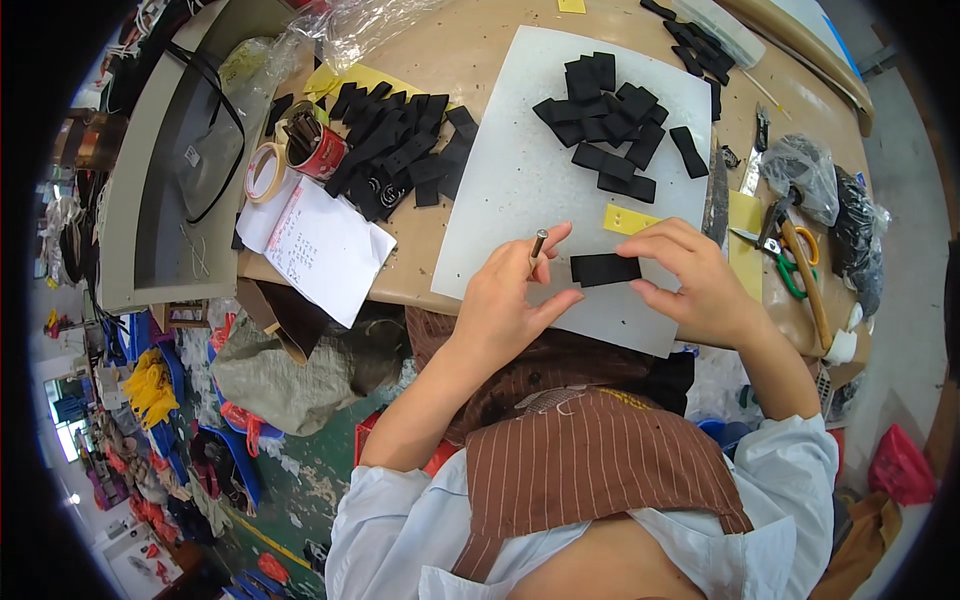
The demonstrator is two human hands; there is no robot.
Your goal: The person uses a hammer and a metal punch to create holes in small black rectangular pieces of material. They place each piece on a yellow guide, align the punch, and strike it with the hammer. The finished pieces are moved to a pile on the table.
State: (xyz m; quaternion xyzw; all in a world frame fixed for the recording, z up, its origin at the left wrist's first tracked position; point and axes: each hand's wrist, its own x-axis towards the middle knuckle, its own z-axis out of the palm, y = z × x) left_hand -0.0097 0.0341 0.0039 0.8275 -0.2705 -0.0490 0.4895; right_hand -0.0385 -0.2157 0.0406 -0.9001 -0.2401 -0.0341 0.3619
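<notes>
Over the front part of a white board (480, 240), my right hand (700, 275) pinches the right end of a small flat black fabric strip (606, 269) between thumb and fingers. My left hand (512, 295) is to the left of the strip and holds a slim rod-like tool (538, 243) with a metallic end, tucked among its fingers. Its thumb points toward the strip's left end, apart from it. A yellow piece with small holes (628, 219) lies just beyond the strip. Farther back on the board is a pile of black folded strips (605, 125).
Left of the board lie more black strips (400, 150), a red can of tools (318, 150), a tape roll (265, 173) and a notepad (325, 245). On the right are scissors (785, 265), pliers (770, 228), a wooden-handled hammer (812, 290) and plastic bags (800, 175).
</notes>
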